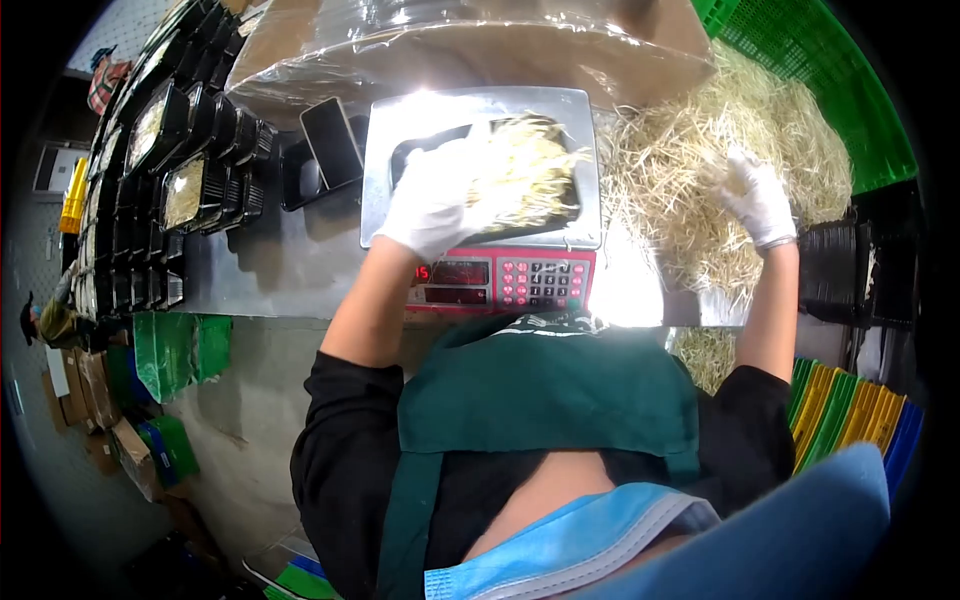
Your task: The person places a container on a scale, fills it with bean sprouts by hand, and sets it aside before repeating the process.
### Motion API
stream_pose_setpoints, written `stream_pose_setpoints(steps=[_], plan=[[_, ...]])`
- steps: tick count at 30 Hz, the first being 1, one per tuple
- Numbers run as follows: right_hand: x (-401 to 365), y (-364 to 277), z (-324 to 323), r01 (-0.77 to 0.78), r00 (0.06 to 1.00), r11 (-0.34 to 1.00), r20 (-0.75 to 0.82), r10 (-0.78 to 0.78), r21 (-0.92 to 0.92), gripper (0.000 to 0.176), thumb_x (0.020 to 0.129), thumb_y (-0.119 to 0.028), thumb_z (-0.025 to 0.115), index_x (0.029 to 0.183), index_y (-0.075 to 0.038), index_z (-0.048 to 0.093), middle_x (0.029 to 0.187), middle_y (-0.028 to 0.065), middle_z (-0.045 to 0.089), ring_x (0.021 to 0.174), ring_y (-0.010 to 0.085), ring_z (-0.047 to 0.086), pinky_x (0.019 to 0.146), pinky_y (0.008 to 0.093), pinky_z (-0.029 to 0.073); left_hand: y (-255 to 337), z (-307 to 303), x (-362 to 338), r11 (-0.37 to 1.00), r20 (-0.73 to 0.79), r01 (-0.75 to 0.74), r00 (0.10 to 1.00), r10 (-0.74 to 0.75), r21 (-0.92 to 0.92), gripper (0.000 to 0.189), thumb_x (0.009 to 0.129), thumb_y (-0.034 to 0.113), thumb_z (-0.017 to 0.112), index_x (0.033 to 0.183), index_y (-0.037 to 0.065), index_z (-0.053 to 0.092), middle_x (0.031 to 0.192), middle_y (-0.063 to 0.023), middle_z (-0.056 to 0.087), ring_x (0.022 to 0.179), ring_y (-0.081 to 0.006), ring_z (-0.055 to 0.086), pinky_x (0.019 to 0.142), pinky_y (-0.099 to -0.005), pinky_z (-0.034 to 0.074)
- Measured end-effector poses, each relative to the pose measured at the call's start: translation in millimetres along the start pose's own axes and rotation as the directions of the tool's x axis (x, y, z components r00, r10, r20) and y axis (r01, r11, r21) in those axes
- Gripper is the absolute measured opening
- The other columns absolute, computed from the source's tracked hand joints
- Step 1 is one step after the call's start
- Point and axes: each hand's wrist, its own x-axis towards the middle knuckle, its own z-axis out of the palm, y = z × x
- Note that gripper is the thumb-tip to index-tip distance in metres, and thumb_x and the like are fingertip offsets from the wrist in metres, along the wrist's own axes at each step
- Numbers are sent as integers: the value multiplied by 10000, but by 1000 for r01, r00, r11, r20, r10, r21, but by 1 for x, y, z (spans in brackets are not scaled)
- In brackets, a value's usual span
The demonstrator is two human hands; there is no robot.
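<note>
My left hand (432, 200), in a white glove, lies over the left part of a black tray (578, 212) on the steel scale plate (378, 225). Pale sprouts (525, 170) fill the tray's right part, beside the fingers. Glare washes out those fingers, so their grip cannot be made out. To the right, my right hand (757, 200), also gloved, touches a large heap of sprouts (690, 150), its fingers bent and partly among the strands. The scale's red panel (500, 280) faces me, with its display partly lit.
Stacked black trays (200, 190), some with sprouts, line the left side. A phone (332, 140) leans on a black tray beside the scale. Behind stands a plastic-wrapped box (470, 50). Green crate (830, 90) and black containers (835, 265) stand right. Two people are far left.
</note>
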Motion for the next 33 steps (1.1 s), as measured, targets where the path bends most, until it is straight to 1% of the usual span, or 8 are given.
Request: stream_pose_setpoints(steps=[1,6,16,20,25,27,30,33], plan=[[-14,-1,12,107,946,727,-156,-285,-678,455,792,-195,712,1208,-84,563,1215,122,587,1105,237,550,997,372,405,-5,-9,-6,1000,20,5,1000,-6,15,585,790,396,661,1223,26,523,1051,-151,595,965,-305,556,856,-426,397],[-45,-103,100,590,776,783,-130,-617,-196,522,839,-332,595,1275,-64,493,1262,167,513,1163,332,481,1016,447,355,-17,-25,-28,982,-47,142,988,-149,-122,453,756,405,653,1058,72,601,943,-140,605,872,-325,579,819,-405,420],[2,-107,125,322,824,719,-191,-533,-616,556,865,-372,508,1338,-100,400,1344,164,444,1246,319,381,1021,525,291,-28,-40,-52,975,-52,189,979,-196,-115,487,751,404,658,1123,101,574,1025,-114,609,932,-303,576,846,-445,391],[43,-163,151,703,598,589,-118,-793,-398,404,859,-212,497,1251,-117,473,1295,146,494,1163,337,463,940,454,371,-22,-24,-36,999,-120,-7,993,1,-50,530,760,393,662,1182,85,570,1068,-91,623,993,-253,578,859,-422,392],[67,-103,128,581,727,688,-102,-679,-436,369,922,-260,413,1266,-159,498,1266,94,558,1205,250,481,1032,413,317,15,-20,-2,997,78,60,995,-63,40,752,785,563,563,1314,37,473,1163,-100,589,1050,-238,543,944,-424,307],[49,-92,77,129,988,846,138,-66,-517,373,916,-274,463,1251,-118,516,1197,146,579,1117,268,554,984,390,405,21,-22,-6,1000,-124,-16,992,14,-9,822,757,525,626,1368,25,395,1238,-141,537,1160,-296,480,993,-466,287],[11,-57,66,356,929,915,-180,-324,189,427,917,-177,498,1328,-62,477,1261,175,560,1166,270,536,1008,334,394,-6,-49,-20,981,-296,-184,942,157,-64,924,716,429,714,1423,20,284,1277,-193,483,1225,-351,418,1042,-484,276],[-29,-77,75,317,947,622,-274,-168,716,484,969,-303,452,1340,7,440,1271,154,560,1202,239,509,1042,350,352,-28,-50,-52,577,-238,22,898,-371,-817,618,853,94,576,1395,-18,300,1351,-192,417,1238,-271,417,1038,-393,342]])
